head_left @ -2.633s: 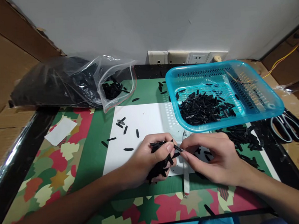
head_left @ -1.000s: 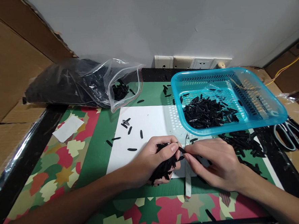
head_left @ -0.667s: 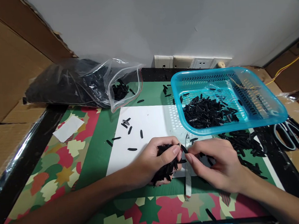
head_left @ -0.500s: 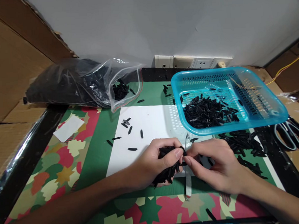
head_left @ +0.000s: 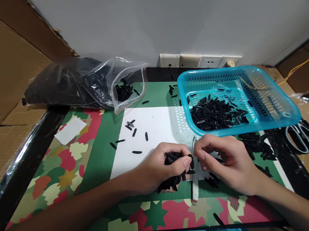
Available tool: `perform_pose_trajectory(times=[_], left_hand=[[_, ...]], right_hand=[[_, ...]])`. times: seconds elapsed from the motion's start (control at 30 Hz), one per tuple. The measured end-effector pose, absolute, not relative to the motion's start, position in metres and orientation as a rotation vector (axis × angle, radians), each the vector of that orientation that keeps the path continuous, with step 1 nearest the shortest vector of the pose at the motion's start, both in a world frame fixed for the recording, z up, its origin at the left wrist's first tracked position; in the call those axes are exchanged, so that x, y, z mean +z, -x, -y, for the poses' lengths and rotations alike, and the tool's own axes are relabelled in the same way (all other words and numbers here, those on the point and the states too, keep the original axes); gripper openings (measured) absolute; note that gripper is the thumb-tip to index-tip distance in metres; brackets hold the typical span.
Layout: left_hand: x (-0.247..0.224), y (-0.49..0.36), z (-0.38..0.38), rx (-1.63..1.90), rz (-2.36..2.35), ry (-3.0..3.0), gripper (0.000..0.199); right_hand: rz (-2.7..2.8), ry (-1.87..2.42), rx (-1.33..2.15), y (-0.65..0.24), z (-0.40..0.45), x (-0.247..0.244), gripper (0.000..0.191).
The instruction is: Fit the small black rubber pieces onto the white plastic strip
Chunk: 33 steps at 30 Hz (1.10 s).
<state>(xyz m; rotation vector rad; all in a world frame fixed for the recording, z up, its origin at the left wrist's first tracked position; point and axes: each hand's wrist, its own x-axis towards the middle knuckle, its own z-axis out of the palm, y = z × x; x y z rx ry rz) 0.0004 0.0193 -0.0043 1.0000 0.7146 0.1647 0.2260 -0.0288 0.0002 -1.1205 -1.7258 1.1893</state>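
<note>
My left hand (head_left: 160,167) is wrapped round a bunch of small black pieces (head_left: 173,173), its thumb pressing one at the front. Just right of it, my right hand (head_left: 225,160) has thumb and index finger drawn close together; whether a piece is between them is too small to tell. A white pen-like tool (head_left: 195,186) lies upright in the view between my hands. Behind my right hand, a blue basket (head_left: 272,124) holds a heap of black pieces (head_left: 214,113). More pieces lie under and beside my right hand.
A clear zip bag (head_left: 89,84) full of black pieces lies open at the back left. Loose pieces dot the white sheet (head_left: 155,122). Scissors (head_left: 302,137) rest at the right edge, and a white paper scrap (head_left: 71,130) at the left.
My right hand has moved slightly right and up, away from the bunch in my left hand. My left hand still grips the bunch.
</note>
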Motion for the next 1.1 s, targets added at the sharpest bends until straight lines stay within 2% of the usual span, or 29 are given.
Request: perform_pose_trajectory(times=[0.2, 0.4, 0.63, 0.77, 0.9, 1.1], left_hand=[[0.000, -0.002, -0.021, 0.142, -0.719, -1.097, 0.031], [-0.001, 0.000, -0.025, 0.085, -0.699, -1.116, 0.035], [-0.001, 0.001, -0.026, 0.042, -0.695, -1.100, 0.040], [0.000, 0.001, -0.026, 0.039, -0.697, -1.120, 0.039], [0.002, 0.001, -0.028, 0.016, -0.676, -1.187, 0.037], [0.003, 0.001, -0.029, -0.023, -0.630, -1.185, 0.035]], right_hand=[[1.874, 1.163, 1.402, -0.232, 0.028, 0.003, 0.023], [1.929, 1.098, 1.462, -0.238, 0.024, 0.008, 0.025], [1.724, 1.087, 1.753, -0.240, 0.022, 0.010, 0.034], [1.584, 1.055, 1.895, -0.239, 0.020, 0.008, 0.029], [1.619, 1.048, 1.852, -0.237, 0.019, 0.008, 0.016], [1.663, 1.074, 1.716, -0.234, 0.023, 0.001, 0.016]])
